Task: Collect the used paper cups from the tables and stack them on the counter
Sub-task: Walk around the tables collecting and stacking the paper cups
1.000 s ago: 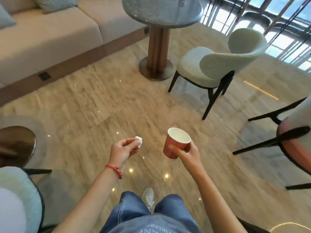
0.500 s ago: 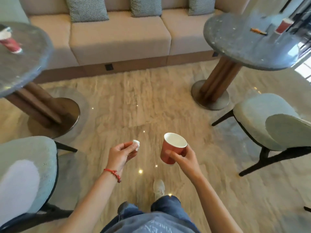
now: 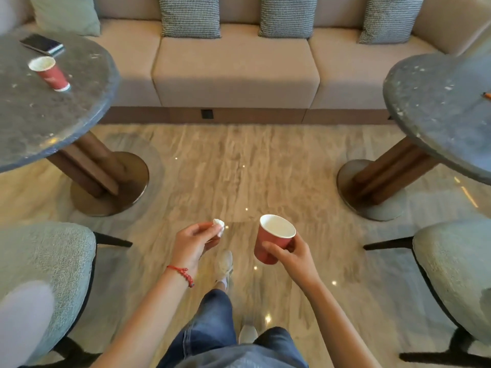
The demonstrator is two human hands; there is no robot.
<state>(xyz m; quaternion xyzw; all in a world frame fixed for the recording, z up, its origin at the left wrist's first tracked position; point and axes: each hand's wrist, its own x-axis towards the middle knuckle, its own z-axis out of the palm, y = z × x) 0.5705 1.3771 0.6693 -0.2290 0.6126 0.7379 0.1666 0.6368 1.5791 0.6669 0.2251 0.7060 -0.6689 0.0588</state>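
My right hand (image 3: 291,254) grips a red paper cup (image 3: 271,239) with a white inside, held upright over the floor at the centre of the view. My left hand (image 3: 195,241) pinches a small crumpled white tissue (image 3: 219,224) between thumb and fingers, a short way left of the cup. A second red paper cup (image 3: 49,73) stands on the round grey stone table (image 3: 53,120) at the upper left, far from both hands.
A dark phone (image 3: 41,43) lies on the left table behind the cup. Another round grey table (image 3: 438,107) is at the right. Pale green chairs (image 3: 47,264) (image 3: 454,272) flank me. A beige sofa (image 3: 236,67) with cushions runs along the back.
The view has swung left: the left table with its cup and phone came fully into sight, the right table slid to the edge. Both hands kept their holds.
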